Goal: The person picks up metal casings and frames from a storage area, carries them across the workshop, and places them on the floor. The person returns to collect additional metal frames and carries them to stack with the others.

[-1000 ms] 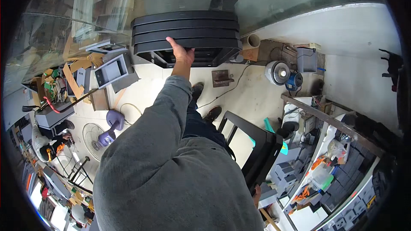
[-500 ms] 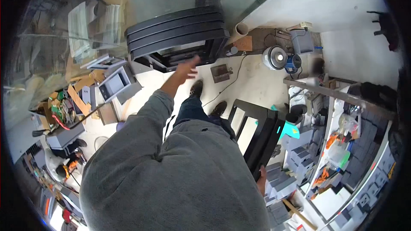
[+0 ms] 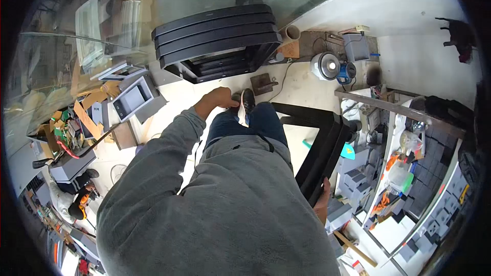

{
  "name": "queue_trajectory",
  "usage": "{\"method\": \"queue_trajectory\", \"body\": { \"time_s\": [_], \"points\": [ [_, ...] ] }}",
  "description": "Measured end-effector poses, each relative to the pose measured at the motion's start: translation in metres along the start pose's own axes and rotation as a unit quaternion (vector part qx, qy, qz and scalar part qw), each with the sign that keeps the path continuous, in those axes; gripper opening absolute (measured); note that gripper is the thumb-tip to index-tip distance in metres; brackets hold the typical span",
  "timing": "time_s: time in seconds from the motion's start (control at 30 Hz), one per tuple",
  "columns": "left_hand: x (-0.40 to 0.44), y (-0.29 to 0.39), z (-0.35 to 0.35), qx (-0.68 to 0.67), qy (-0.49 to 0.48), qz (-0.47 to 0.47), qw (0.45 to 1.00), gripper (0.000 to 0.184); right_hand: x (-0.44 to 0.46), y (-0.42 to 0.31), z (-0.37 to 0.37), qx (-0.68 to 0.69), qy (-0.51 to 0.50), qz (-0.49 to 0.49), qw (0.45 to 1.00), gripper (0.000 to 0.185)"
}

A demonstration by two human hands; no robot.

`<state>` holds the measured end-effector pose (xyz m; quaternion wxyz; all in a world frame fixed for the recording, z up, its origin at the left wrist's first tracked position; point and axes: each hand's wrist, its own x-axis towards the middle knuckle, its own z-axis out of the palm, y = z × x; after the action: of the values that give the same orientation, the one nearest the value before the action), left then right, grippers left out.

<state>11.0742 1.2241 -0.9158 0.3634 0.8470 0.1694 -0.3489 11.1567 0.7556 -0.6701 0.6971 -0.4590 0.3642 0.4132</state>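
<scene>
My left hand (image 3: 220, 98) is closed above my shoes, with nothing visible in it, below and apart from a stack of black frames (image 3: 215, 33). The stacked frames lean at a slight tilt near the glass. At my right side, my right hand (image 3: 323, 199) grips the edge of a separate black frame (image 3: 319, 145), which hangs beside my leg. The fingers of that hand are partly hidden behind the frame.
Grey housings (image 3: 135, 99) and a box of scraps (image 3: 56, 135) stand on the left. A round metal pot (image 3: 326, 66), a blue device (image 3: 346, 73) and a metal plate (image 3: 262, 84) are ahead. Shelving (image 3: 399, 112) stands right. Another person (image 3: 64, 202) works at lower left.
My left hand has left the frame stack, moved back toward my body and closed. My right hand still holds the separate frame, now turned slightly. My feet have come together.
</scene>
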Motion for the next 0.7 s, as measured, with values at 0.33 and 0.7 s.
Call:
{"method": "queue_trajectory", "body": {
  "time_s": [0.33,0.7],
  "points": [
    [-0.021,-0.039,0.029,-0.020,0.019,-0.001,1.000,0.072,-0.009,0.001,0.017,-0.019,0.024,-0.034,0.999,0.052],
    [-0.024,-0.070,0.050,-0.063,0.019,-0.070,0.995,0.067,-0.038,0.007,0.050,-0.088,0.114,-0.081,0.986,0.057]
  ]
}}
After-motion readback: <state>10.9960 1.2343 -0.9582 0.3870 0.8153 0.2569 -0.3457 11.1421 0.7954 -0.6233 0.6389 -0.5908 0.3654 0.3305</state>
